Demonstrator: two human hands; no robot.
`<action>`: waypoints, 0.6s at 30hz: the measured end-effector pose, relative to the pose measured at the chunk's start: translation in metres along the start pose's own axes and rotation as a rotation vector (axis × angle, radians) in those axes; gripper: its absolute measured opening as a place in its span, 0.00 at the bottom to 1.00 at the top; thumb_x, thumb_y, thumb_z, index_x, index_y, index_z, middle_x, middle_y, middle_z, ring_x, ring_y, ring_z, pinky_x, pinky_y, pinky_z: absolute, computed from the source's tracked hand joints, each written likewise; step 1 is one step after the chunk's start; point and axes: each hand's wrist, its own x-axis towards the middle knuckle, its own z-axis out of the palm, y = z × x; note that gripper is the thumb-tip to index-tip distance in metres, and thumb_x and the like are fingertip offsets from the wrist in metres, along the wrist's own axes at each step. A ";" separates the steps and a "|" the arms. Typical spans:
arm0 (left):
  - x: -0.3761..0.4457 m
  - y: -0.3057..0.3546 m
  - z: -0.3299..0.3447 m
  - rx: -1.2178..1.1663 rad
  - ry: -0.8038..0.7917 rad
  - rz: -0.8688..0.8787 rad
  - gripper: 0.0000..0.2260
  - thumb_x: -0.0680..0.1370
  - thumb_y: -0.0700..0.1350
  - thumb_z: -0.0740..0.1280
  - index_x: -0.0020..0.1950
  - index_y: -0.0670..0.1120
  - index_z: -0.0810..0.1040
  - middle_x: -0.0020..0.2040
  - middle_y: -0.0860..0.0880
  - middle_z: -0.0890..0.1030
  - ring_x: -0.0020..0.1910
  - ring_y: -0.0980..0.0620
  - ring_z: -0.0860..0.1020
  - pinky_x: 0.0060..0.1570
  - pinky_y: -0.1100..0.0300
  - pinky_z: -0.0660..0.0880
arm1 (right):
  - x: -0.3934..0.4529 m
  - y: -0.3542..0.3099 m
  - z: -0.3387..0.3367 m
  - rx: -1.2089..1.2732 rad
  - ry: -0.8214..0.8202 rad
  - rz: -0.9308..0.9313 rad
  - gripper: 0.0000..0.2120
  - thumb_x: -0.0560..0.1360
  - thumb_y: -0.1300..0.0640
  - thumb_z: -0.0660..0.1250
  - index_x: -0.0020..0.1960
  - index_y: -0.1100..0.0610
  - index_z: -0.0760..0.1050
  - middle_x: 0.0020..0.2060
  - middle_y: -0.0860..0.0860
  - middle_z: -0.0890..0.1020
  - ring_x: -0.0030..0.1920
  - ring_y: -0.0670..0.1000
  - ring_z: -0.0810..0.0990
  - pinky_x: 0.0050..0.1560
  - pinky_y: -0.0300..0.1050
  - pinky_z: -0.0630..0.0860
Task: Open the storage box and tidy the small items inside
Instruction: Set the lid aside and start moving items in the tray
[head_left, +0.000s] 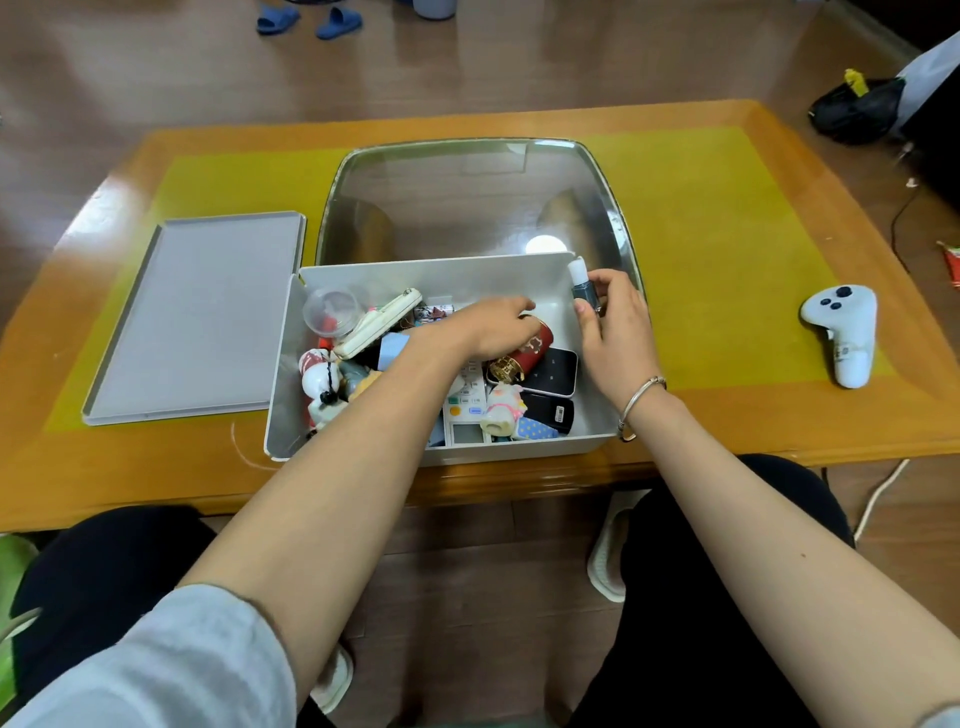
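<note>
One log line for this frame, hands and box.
box: open, lid off beside it | left hand: on red bottle | right hand: holds small vial

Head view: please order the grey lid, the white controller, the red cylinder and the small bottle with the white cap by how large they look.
1. grey lid
2. white controller
3. red cylinder, partly hidden by the left hand
4. small bottle

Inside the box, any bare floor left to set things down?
Bare floor in the storage box along the back wall and far right corner, beside the right hand. Left side and front are crowded; the left hand covers the red bottle.
</note>
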 end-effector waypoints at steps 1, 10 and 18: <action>0.001 -0.001 0.002 -0.014 -0.051 -0.014 0.24 0.81 0.54 0.55 0.75 0.49 0.61 0.73 0.44 0.67 0.69 0.44 0.67 0.61 0.56 0.64 | 0.000 0.000 0.000 0.000 -0.002 -0.001 0.13 0.78 0.60 0.61 0.62 0.61 0.69 0.55 0.56 0.76 0.57 0.56 0.71 0.52 0.36 0.62; 0.004 -0.011 0.006 0.308 -0.093 -0.007 0.39 0.61 0.77 0.62 0.63 0.53 0.70 0.56 0.48 0.69 0.56 0.46 0.66 0.53 0.49 0.63 | 0.000 -0.001 0.001 -0.004 -0.005 0.010 0.13 0.78 0.59 0.61 0.62 0.60 0.69 0.56 0.55 0.76 0.58 0.53 0.71 0.52 0.35 0.63; -0.014 -0.017 0.009 0.295 -0.025 0.117 0.24 0.70 0.53 0.69 0.64 0.56 0.67 0.54 0.47 0.72 0.54 0.44 0.73 0.55 0.49 0.67 | -0.001 -0.001 0.000 -0.001 -0.012 0.014 0.13 0.78 0.59 0.61 0.62 0.60 0.69 0.55 0.55 0.76 0.56 0.53 0.71 0.51 0.36 0.64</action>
